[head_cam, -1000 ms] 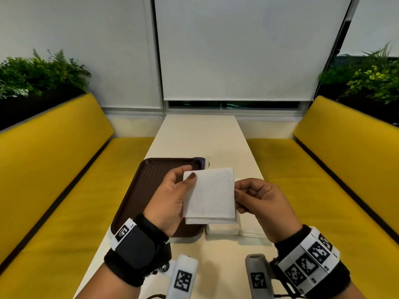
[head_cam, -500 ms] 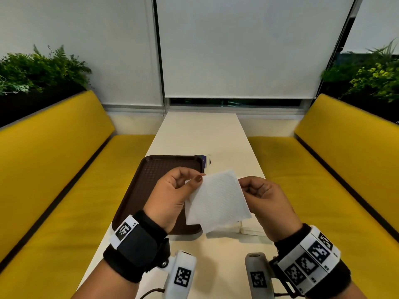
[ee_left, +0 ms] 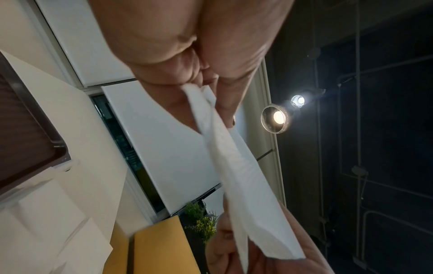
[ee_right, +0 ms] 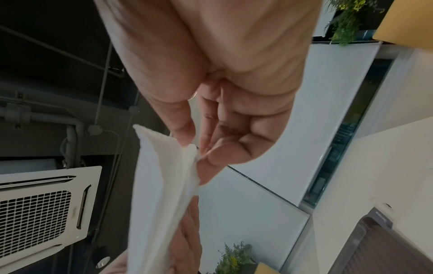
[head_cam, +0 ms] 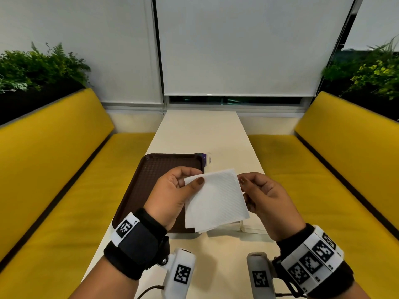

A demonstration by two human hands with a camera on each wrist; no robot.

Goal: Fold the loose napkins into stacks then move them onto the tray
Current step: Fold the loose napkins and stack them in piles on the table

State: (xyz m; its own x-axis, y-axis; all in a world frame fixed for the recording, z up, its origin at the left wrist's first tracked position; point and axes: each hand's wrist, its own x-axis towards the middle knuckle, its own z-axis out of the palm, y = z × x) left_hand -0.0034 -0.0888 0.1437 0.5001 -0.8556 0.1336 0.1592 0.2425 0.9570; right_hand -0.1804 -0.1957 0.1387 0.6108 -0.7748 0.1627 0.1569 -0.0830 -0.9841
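Note:
A white folded napkin (head_cam: 216,199) hangs in the air between both hands, above the table's near end. My left hand (head_cam: 172,195) pinches its upper left corner with thumb on top; in the left wrist view the napkin (ee_left: 246,185) runs out from the pinch. My right hand (head_cam: 261,197) pinches the upper right edge, and the right wrist view shows the napkin (ee_right: 164,176) held between thumb and fingers. The dark brown tray (head_cam: 155,169) lies on the table behind and left of the napkin, nothing on its visible part. More white napkins (head_cam: 250,227) lie on the table under the held one, mostly hidden.
The long cream table (head_cam: 198,134) runs away from me between two yellow benches (head_cam: 54,169) (head_cam: 345,165). A small purple-and-white object (head_cam: 206,159) sits at the tray's far right corner. Plants stand behind both benches.
The napkin has tilted and its layers have spread at the bottom. Both hands rose slightly and shifted their pinch toward the top corners.

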